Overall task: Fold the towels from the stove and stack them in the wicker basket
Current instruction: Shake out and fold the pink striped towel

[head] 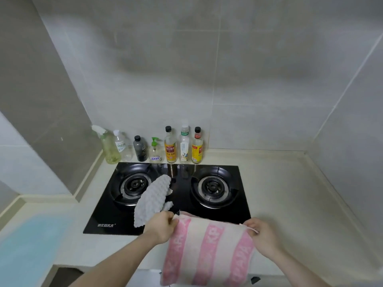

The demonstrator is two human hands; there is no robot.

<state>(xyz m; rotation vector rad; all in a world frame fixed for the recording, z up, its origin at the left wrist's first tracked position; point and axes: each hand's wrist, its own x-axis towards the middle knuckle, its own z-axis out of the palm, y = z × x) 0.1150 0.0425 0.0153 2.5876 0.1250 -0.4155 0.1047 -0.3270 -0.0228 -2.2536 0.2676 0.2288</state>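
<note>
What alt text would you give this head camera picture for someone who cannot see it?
Two hands, left hand and right hand, hold up a pink striped towel by its top corners before a black stove, where a grey towel lies.

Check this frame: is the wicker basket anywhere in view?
No. Only the stove, a bottle row, the grey towel and the hand-held pink striped towel show.

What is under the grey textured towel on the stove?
The grey towel lies on the black glass stove, overlapping the left burner's right edge. Its lower end is behind the left hand. Anything beneath the cloth is hidden.
</note>
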